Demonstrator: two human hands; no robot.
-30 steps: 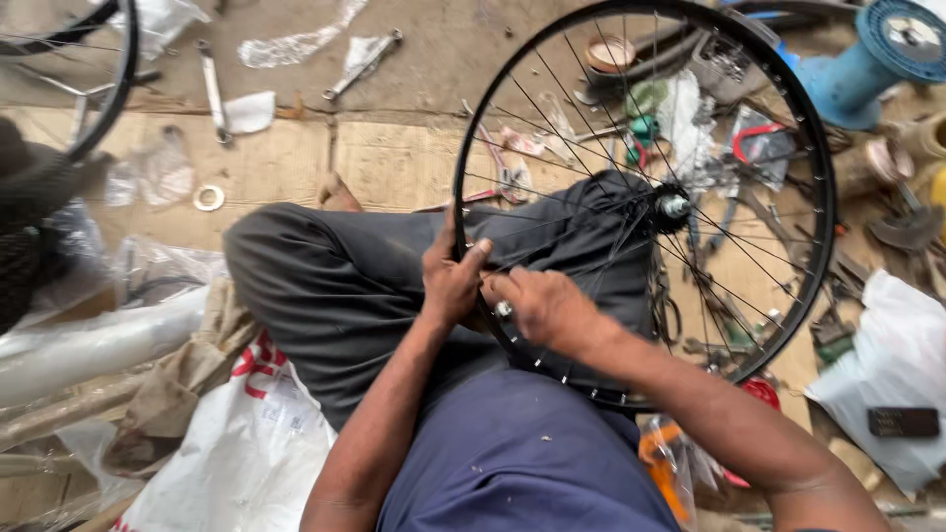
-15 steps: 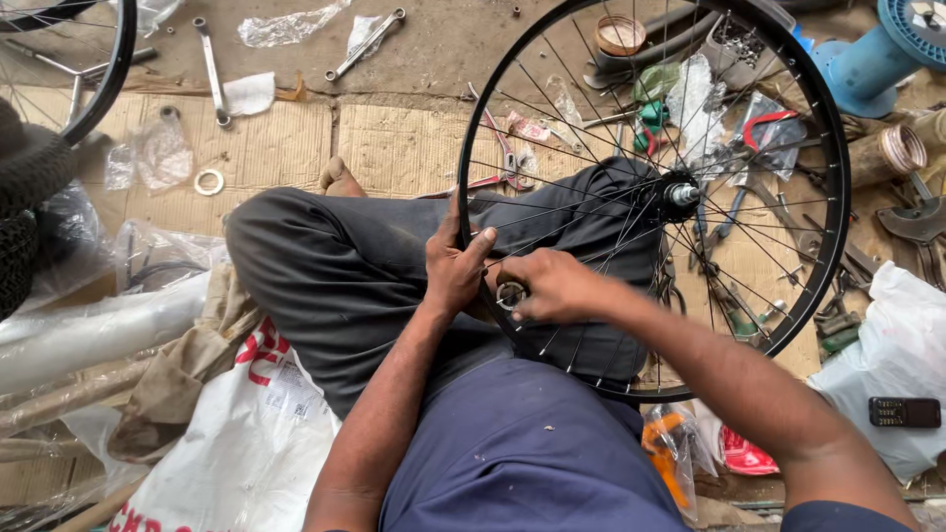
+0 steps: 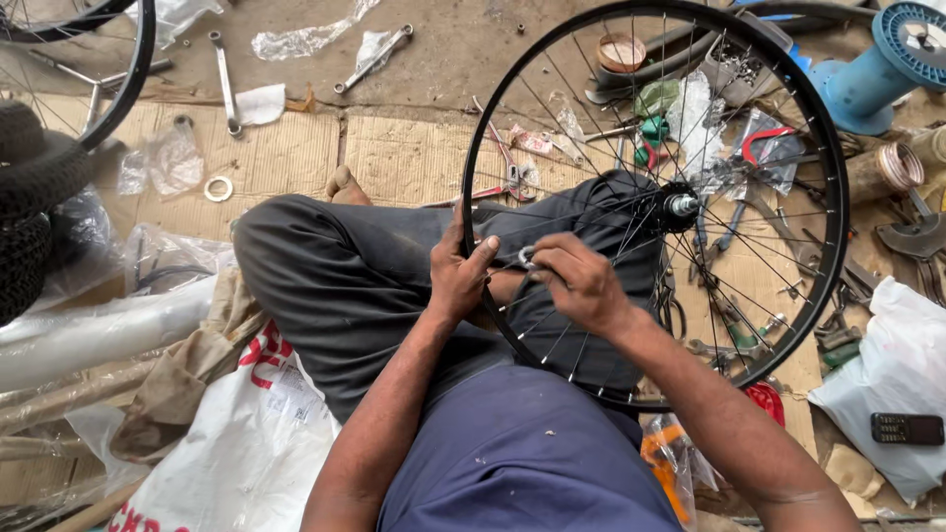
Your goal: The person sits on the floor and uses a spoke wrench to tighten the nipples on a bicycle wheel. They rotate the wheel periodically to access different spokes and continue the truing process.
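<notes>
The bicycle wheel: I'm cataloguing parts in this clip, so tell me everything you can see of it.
The bicycle wheel is a bare black rim, no tyre, laced with thin metal spokes to a silvery hub. It stands tilted on the seated person's lap, over dark trousers. The left hand grips the rim's near edge; the right hand holds a small metal tool among the spokes.

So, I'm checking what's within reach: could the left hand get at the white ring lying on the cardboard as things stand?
Probably yes. The left hand grips the wheel rim, so it must let go first. The white ring lies bare on the cardboard beyond the raised knee, with nothing on top.
</notes>
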